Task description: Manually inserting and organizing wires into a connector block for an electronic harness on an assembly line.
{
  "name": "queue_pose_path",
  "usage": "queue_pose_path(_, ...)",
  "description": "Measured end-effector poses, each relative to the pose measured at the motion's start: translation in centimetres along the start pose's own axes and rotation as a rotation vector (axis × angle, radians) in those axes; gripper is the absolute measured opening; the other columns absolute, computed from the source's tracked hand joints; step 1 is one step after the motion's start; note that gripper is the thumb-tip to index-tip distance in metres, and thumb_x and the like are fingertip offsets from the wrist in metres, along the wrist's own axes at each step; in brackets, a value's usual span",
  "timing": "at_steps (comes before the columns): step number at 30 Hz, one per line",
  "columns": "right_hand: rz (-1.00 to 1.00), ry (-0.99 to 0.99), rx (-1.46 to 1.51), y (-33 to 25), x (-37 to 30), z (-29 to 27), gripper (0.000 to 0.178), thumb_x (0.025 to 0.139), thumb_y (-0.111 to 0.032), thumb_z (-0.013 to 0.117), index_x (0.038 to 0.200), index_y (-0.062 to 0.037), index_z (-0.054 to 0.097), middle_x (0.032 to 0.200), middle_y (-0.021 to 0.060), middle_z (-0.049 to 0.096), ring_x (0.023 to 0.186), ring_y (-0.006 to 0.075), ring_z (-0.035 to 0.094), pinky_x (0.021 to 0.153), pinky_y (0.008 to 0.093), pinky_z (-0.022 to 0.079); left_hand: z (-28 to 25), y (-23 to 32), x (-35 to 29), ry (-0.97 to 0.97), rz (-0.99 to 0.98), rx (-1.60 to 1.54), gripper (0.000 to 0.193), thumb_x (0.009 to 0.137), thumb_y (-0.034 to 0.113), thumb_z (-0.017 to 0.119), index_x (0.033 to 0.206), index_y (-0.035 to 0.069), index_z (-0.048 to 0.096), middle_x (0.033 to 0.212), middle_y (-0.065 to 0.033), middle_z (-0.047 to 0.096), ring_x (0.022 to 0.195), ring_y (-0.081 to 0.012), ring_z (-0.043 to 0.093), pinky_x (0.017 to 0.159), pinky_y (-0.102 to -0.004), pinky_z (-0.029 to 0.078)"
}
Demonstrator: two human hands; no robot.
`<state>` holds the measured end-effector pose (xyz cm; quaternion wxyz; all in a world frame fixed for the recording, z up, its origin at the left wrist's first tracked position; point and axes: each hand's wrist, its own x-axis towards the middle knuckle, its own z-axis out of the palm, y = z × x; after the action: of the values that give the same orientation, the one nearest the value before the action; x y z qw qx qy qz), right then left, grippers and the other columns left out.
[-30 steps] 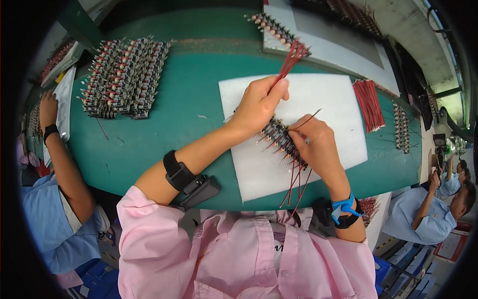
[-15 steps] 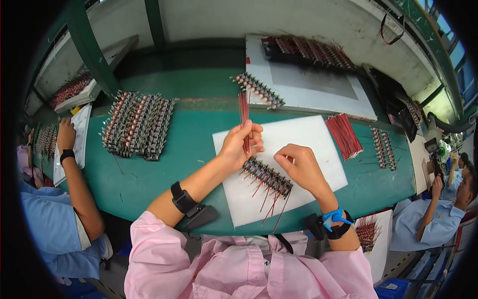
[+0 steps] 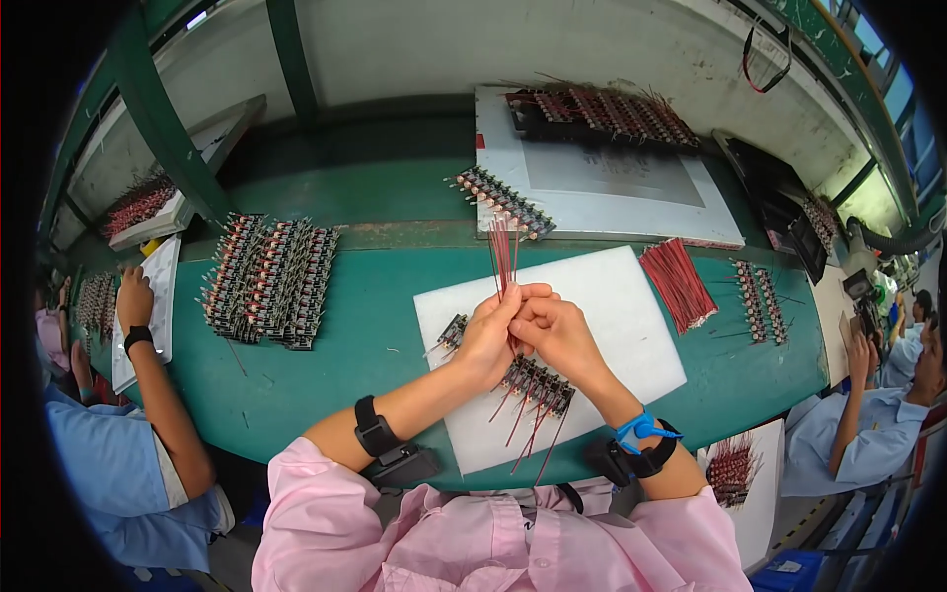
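My left hand point(image 3: 485, 337) is closed around a bundle of thin red wires point(image 3: 504, 252), whose upper ends fan out above the fingers. Against it, my right hand point(image 3: 559, 335) has its thumb and finger pinched together at the lower end of the bundle; what lies between those fingertips is hidden. Below both hands a strip of small circuit boards point(image 3: 541, 387) rests on a white foam pad point(image 3: 631, 340). Several red wires stick out from its near side, and my left hand covers its middle.
Stacked board strips point(image 3: 268, 281) lie at left on the green table point(image 3: 375, 286). A red wire bundle point(image 3: 679, 284) and two strips point(image 3: 760, 301) lie right. Another strip point(image 3: 501, 202) leans on a white panel point(image 3: 612, 187) behind. Co-workers in blue point(image 3: 128, 449) sit on both sides.
My right hand has moved left and up from over the strip to meet my left hand at the wires. The left hand with the bundle has come slightly nearer me.
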<state>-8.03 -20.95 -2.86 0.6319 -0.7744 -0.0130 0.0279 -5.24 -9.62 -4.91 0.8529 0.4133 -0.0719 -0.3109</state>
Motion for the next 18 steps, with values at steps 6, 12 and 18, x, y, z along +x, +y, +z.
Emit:
queue_pose_path(6,0.015,-0.012,0.011,0.1,-0.1,-0.5,0.01,0.075,-0.006,0.054,0.066,-0.0002,0.053,0.055,0.003,0.052,0.047,0.0067,0.046,0.04,0.0188,0.032,0.4,0.5,-0.3,0.009,0.01,-0.059,0.04,0.09,0.034,0.029,0.106,0.0,0.045,0.103,-0.0106,0.053,0.084,-0.0153,0.054,0.067,-0.0268,0.047)
queue_pose_path(12,0.134,-0.003,0.301,-0.9,-0.7,-1.5,0.008,0.076,-0.005,0.053,0.071,0.0018,0.052,0.058,0.0061,0.054,0.044,0.0095,0.047,0.039,0.0201,0.035,-0.8,0.7,0.4,0.229,0.197,-0.019,0.034,0.089,0.031,0.036,0.098,0.0,0.048,0.082,-0.0048,0.054,0.063,-0.0105,0.05,0.053,-0.0234,0.042)
queue_pose_path(18,0.111,0.088,0.367,-0.6,-0.9,-2.0,0.01,0.077,-0.006,0.054,0.074,0.0027,0.051,0.061,0.0077,0.054,0.043,0.0102,0.047,0.038,0.0202,0.035,-0.9,2.2,-0.5,0.024,-0.048,0.474,0.027,0.085,0.028,0.046,0.091,0.002,0.051,0.062,0.0023,0.046,0.053,-0.0045,0.04,0.047,-0.0179,0.031)
